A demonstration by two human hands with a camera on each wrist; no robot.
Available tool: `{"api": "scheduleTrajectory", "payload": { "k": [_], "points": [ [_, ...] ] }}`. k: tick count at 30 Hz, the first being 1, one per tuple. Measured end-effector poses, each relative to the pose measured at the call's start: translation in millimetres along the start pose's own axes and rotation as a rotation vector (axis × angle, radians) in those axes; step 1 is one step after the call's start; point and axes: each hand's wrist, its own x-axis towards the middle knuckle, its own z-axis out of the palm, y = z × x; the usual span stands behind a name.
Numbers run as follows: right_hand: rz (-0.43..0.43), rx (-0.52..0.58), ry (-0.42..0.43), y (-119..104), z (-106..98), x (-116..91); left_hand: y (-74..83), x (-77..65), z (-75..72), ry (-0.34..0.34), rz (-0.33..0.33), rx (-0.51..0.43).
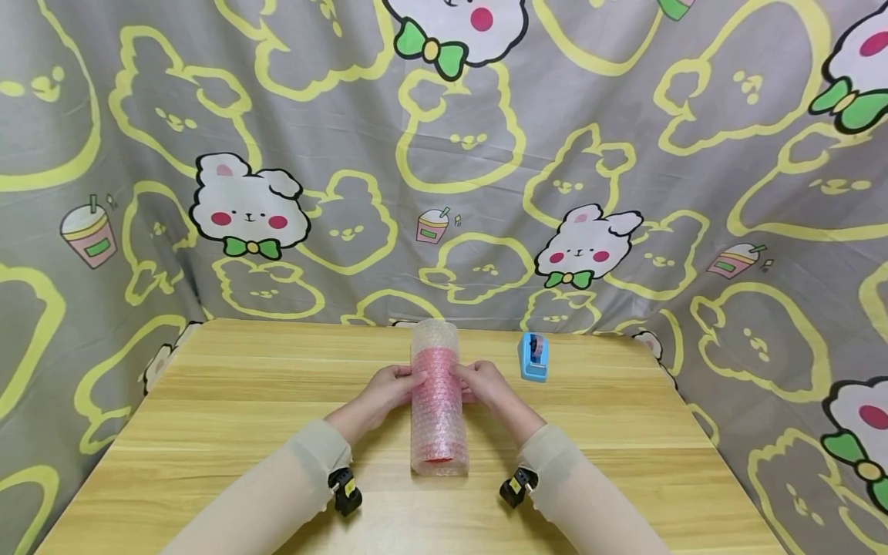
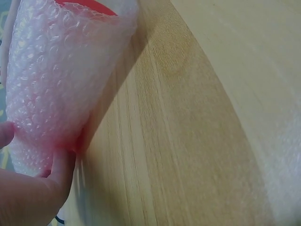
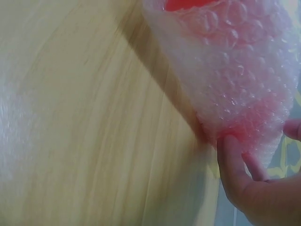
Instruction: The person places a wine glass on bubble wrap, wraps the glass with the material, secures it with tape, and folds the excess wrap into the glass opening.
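Gripping a roll of bubble wrap [image 1: 440, 420] from both sides, the fingers [image 2: 64, 165] of the left hand [image 1: 387, 388] bear on one flank and those of the right hand [image 1: 489, 383] on the other, each hand's thumb laid over the upper surface. The hands sit roughly level with each other, around the middle of the roll's length. Inside the clear wrap shows a pinkish-red item [image 3: 188, 4], its red edge visible through the end nearer the person; its exact shape is hidden by the bubbles. The roll points lengthwise away from the person, over the middle of the wood-grain worktop [image 1: 277, 370]; how much of it touches the wood cannot be told.

Behind the hands come pale sleeves [image 1: 267, 486], with a small black camera [image 1: 344, 492] at each wrist. Beyond the right hand, near the worktop's far edge, stands a blue tape dispenser [image 1: 534, 372], apart from the roll. Grey fabric [image 1: 375, 139] printed with rabbits, drink cups and yellow outlines hangs around the back and sides.
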Motion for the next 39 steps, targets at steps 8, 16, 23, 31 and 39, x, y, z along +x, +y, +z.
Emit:
{"api": "scheduleTrajectory", "payload": {
  "k": [8, 16, 23, 31, 39],
  "points": [
    [0.0, 0.008, -0.002, 1.5, -0.5, 1.2, 1.9, 1.6, 0.1, -0.028, -0.035, -0.017],
    [-0.001, -0.002, 0.009, 3.4, -1.3, 2.2, 1.4, 1.0, 1.1, 0.002, -0.025, -0.027],
    [-0.018, 0.029, -0.004, 1.9, -1.4, 0.3, 3.6, -1.0, 2.3, 0.009, -0.026, -0.034],
    [0.012, 0.038, -0.006, 0.7, -0.7, -0.1, 2.4, -1.3, 0.8, 0.003, -0.024, -0.042],
    [-0.003, 0.05, -0.008, 1.2, 0.2, 0.1, -0.6, 1.1, -2.8, -0.003, -0.032, -0.022]
  ]
}}
